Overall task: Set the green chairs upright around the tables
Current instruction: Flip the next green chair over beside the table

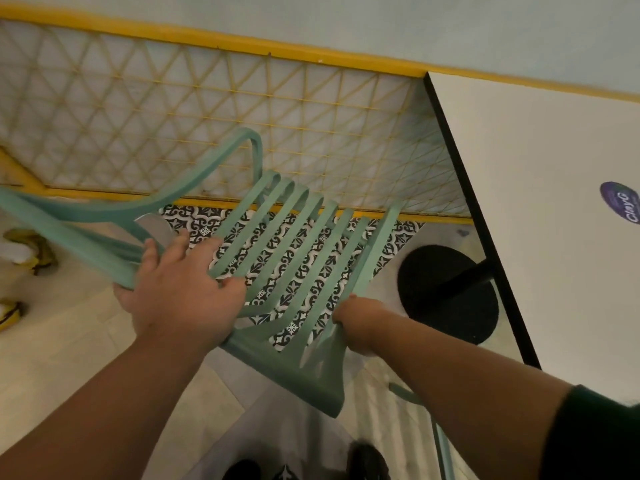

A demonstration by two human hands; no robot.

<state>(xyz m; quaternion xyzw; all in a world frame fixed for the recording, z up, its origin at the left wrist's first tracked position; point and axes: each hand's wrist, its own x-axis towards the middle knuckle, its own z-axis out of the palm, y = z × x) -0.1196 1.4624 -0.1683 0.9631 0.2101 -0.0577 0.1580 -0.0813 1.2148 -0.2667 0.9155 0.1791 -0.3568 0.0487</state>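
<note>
A green slatted plastic chair (291, 244) hangs tilted in the middle of the view, held off the floor, its slats fanning away from me and its curved legs (104, 209) reaching to the left. My left hand (180, 292) grips the chair's left side, fingers spread over the slats and frame. On the chair's right edge, my right hand (360, 323) is curled round the frame. The white table (554, 202) with a black edge stands to the right, its black round base (446, 292) on the floor beside the chair.
A yellow-framed lattice fence (242, 116) runs behind the chair. Patterned black-and-white tiles (291, 271) show through the slats. Yellow-and-white objects (24, 251) lie on the floor at far left. A purple sticker (623, 202) sits on the tabletop. My dark shoes (367, 459) are at the bottom.
</note>
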